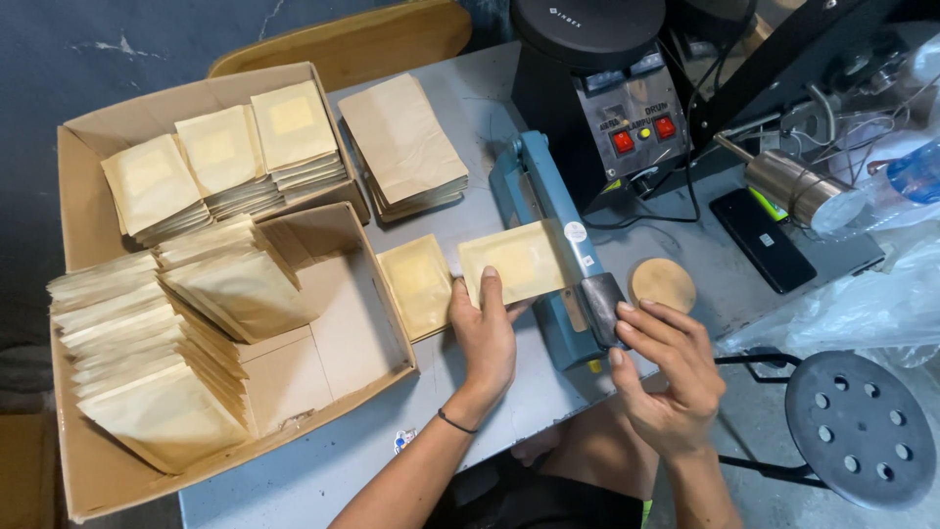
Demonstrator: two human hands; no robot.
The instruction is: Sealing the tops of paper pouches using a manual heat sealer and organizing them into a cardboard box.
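Left hand stretched forward, palm down, fingers flat and spread slightly, thumb angled to the right; thin dark band around the wrist; bare forearm running back toward the lower left. Right hand raised just beside it, fingers curled and pointing left, fingertips pressed downward, wrist bent, forearm dropping toward the bottom edge.

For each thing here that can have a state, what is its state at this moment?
Sealer arm: down, on a pouch.
Pouch in sealer: flat, one end under the arm, left hand on it.
Sealer handle: right hand fingers rest on it.
Pouch beside it: flat on table, untouched.
Near box: open, partly filled with pouches.
Far box: open, holding three stacks.
Phone: screen dark.
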